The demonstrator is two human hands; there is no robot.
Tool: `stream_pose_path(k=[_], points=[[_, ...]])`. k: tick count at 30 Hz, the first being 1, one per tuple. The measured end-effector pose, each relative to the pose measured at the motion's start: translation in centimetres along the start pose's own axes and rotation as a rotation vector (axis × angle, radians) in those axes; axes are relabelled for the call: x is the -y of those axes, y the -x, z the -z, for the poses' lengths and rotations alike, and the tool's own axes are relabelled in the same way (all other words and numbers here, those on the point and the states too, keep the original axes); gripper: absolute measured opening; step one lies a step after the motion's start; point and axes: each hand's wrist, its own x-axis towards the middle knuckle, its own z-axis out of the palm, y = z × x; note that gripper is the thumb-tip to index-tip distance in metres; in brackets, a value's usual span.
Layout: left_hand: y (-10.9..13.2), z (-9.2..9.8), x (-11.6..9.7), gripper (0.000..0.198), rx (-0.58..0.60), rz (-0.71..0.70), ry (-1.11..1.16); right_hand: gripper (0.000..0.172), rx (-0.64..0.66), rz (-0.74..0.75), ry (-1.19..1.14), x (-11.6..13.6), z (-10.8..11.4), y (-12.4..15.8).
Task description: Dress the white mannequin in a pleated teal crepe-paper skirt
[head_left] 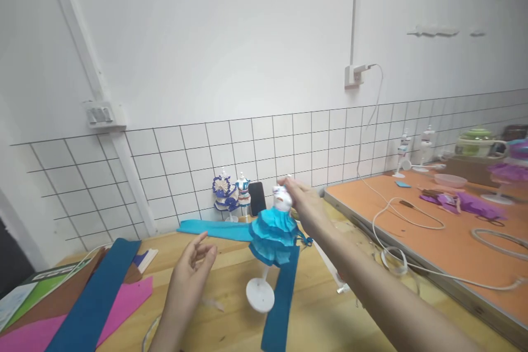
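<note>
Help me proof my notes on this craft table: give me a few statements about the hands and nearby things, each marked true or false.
1. The right hand holds the small dress form near its top. True.
2. The left hand is gripping the phone. False: the left hand holds nothing, and the phone stands by the tiled wall.
3. The ruffled skirt on the held form is turquoise. True.
4. The form's base is square. False: it is round.
5. A pale pink bowl sits on the orange tabletop. True.
</note>
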Motion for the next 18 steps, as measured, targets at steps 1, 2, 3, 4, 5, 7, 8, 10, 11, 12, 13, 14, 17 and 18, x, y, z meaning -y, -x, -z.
stream_pose_path(k=[1, 2, 3, 4, 5, 7, 8, 10, 11, 12, 13, 14, 17, 18], points=[[-0.1, 0.4, -0.2, 0.079, -0.019, 0.007, 0.027, 0.036, 0.052, 0.051, 0.046, 0.3, -1.4, -0.1], [-0.2, 0.8, -0.3, 0.079, -0.034, 0.014, 0.051, 0.034, 0.112, 0.102, 0.088, 0.4, -2.9, -0.2], [-0.3, 1.0, -0.3, 0.080, -0.046, 0.019, 0.072, 0.032, 0.174, 0.146, 0.127, 0.5, -4.2, -0.1], [-0.5, 1.2, -0.3, 0.082, -0.052, 0.027, 0.086, 0.032, 0.231, 0.184, 0.163, 0.3, -5.4, 0.1], [-0.6, 1.3, -0.3, 0.084, -0.055, 0.036, 0.095, 0.032, 0.284, 0.214, 0.196, -0.1, -6.4, 0.3], [-0.7, 1.4, -0.3, 0.086, -0.046, 0.060, 0.103, 0.034, 0.354, 0.253, 0.254, -1.2, -7.7, 0.6], [-0.8, 1.4, -0.3, 0.086, -0.039, 0.069, 0.106, 0.035, 0.375, 0.261, 0.281, -2.0, -8.1, 0.7], [-0.8, 1.4, -0.4, 0.085, -0.027, 0.081, 0.116, 0.036, 0.397, 0.264, 0.336, -3.4, -8.1, 0.6], [-0.8, 1.4, -0.5, 0.083, -0.022, 0.084, 0.120, 0.034, 0.405, 0.262, 0.360, -3.9, -7.9, 0.5], [-0.7, 1.4, -0.5, 0.082, -0.017, 0.086, 0.125, 0.031, 0.414, 0.258, 0.381, -4.4, -7.6, 0.3], [-0.7, 1.4, -0.6, 0.080, -0.013, 0.088, 0.129, 0.026, 0.422, 0.251, 0.399, -4.8, -7.2, 0.0], [-0.7, 1.4, -0.6, 0.078, -0.009, 0.089, 0.132, 0.023, 0.430, 0.242, 0.411, -5.0, -6.9, -0.3], [-0.6, 1.4, -0.6, 0.072, 0.004, 0.088, 0.140, 0.024, 0.450, 0.200, 0.424, -5.0, -6.0, -1.1], [-0.5, 1.4, -0.6, 0.072, 0.008, 0.088, 0.142, 0.025, 0.458, 0.183, 0.420, -4.8, -5.8, -1.3]])
